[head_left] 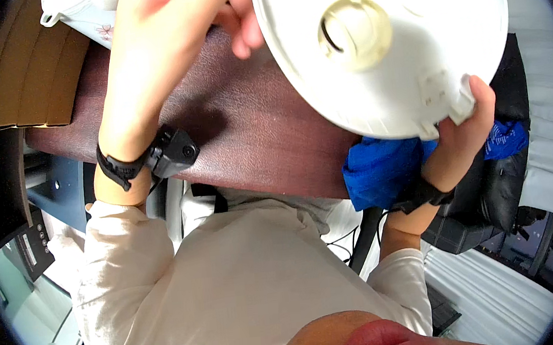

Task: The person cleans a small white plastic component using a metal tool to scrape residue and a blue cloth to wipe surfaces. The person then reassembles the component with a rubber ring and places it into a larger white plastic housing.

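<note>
Held up above the table is a round white plastic cover [308,83] with a cream-coloured ring [373,33] around a hole in its middle. At its lower right rim my right hand [467,111] is closed on it beside a small moulded tab, the thumb over the edge. My left hand [169,23] is at the cover's left rim with its fingers bent inward; the upper frame edge cuts off part of this hand, and its exact hold is partly hidden. Black straps circle both wrists, and the left one carries a small black camera [178,152].
Under my hands lies a dark reddish-brown table [246,129]. Blue cloth [380,172] hangs at its right edge, against a black padded chair [471,220]. A cardboard box [31,76] stands at the far left, beside a white container [78,18]. Black cables [343,242] run below the table.
</note>
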The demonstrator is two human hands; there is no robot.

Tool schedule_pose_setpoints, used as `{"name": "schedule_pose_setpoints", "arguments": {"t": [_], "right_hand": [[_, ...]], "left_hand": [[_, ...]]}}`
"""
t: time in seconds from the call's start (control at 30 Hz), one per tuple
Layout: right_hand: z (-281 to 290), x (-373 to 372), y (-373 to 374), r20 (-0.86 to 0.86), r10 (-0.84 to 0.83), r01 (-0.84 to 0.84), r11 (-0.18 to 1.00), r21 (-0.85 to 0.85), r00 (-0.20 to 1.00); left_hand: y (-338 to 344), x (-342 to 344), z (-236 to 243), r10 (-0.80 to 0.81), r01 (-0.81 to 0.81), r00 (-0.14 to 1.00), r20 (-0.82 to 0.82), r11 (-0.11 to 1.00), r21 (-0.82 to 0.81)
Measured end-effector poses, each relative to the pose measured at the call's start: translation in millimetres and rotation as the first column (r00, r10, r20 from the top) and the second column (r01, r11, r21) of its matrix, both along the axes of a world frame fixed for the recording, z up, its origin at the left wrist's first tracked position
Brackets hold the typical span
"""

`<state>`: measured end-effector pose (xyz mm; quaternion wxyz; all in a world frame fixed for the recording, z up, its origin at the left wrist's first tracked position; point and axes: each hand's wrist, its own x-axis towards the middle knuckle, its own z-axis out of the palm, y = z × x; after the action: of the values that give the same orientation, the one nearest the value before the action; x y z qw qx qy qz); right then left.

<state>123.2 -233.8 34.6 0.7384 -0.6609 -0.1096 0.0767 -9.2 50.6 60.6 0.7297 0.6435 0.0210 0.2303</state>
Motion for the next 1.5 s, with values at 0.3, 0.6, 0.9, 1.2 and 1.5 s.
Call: {"name": "schedule_pose_setpoints", "arguments": {"t": [0.3, 0.6, 0.9, 1.2, 1.5], "right_hand": [[0.0, -10.5, -7.0, 0.084, -0.025, 0.018, 0.996, 0.086, 0.996], [-2.8, -7.3, 13.9, 0.242, 0.037, 0.044, 0.946, -0.32, 0.969], [-10.9, -10.8, 32.4, 0.344, 0.131, 0.062, 0.866, -0.497, 0.93], [-10.8, -15.3, 44.6, -0.2, 0.256, -0.308, 0.903, -0.301, 0.946], [-6.7, -38.6, 42.4, -0.29, 0.443, -0.51, 0.829, -0.227, 0.848]], "left_hand": [[6.7, 5.2, -26.1, 0.24, -0.336, 0.878, 0.414, 0.925, 0.178], [17.8, 16.7, -24.7, 0.188, -0.349, 0.881, 0.435, 0.879, 0.326], [25.5, 18.6, -25.6, 0.068, -0.333, 0.841, 0.536, 0.846, 0.416], [6.9, 14.5, -10.9, 0.126, -0.32, 0.868, 0.48, 0.881, 0.348], [2.1, 8.5, -4.8, 0.14, -0.282, 0.871, 0.471, 0.927, 0.246]]}}
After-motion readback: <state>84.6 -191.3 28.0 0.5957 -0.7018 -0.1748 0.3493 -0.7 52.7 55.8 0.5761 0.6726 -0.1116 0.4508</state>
